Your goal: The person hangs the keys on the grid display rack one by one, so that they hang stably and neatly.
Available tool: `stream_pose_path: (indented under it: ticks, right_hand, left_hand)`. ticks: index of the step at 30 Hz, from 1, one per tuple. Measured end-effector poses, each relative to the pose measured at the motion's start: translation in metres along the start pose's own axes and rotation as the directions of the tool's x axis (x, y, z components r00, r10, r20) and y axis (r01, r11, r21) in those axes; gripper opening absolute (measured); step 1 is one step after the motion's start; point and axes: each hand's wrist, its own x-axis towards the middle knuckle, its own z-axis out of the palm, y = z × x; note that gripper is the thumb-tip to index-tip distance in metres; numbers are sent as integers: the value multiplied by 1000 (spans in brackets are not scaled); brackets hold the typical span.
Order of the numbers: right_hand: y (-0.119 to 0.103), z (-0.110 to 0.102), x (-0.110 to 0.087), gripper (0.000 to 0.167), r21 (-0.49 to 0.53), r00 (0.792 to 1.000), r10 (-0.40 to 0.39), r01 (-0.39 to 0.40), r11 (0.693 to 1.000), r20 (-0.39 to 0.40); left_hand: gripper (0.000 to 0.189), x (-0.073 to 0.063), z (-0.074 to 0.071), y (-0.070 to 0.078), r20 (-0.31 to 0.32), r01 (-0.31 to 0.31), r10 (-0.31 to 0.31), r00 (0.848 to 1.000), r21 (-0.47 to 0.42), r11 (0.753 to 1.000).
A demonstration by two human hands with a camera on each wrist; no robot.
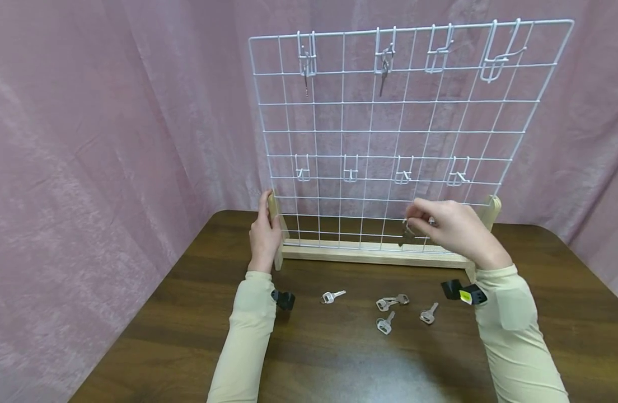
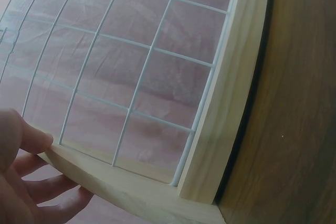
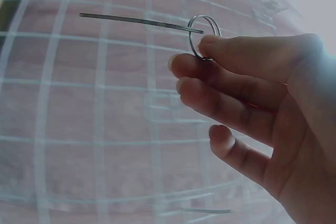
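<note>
I have the right hand (image 1: 450,224) pinching a thin silver metal ring (image 3: 190,38) between thumb and forefinger. The grey metal key (image 3: 131,21) threaded on it hangs before the white wire grid (image 1: 341,131); I judge the ring hold keeps its shaft clear of the fingers. The left hand (image 1: 265,235) is closed around the left end of the pale wooden stand (image 1: 369,254), thumb one side and fingers the other, probably to steady the grid. Two slim silver keys (image 1: 384,75) hang from the white upper hooks (image 1: 438,52) (the two leftmost ones). Several loose silver keys (image 1: 384,323) lie on the brown wood-grain counter (image 1: 329,358) in front, presumably for easy reach.
</note>
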Motion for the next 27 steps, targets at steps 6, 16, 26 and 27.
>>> stream_pose_path:
  ticks: [6,16,26,27]
  right_hand:
    - [8,-41,25,11,-70,998,-12,7,998,-65]
    - [18,-102,61,8,-135,994,17,-32,990,-112]
    - [17,-141,94,10,-124,972,-10,-20,992,-236]
    - [16,-143,97,11,-118,968,-3,-27,993,-252]
  left_hand:
    - [62,1,-2,3,4,7,-7,1000,-9,1000]
    - [61,0,-2,3,-1,9,-9,1000,-7,1000]
    - [61,-3,-1,2,-1,5,-5,1000,-9,1000]
    - [61,-3,-1,2,-1,4,-4,1000,-8,1000]
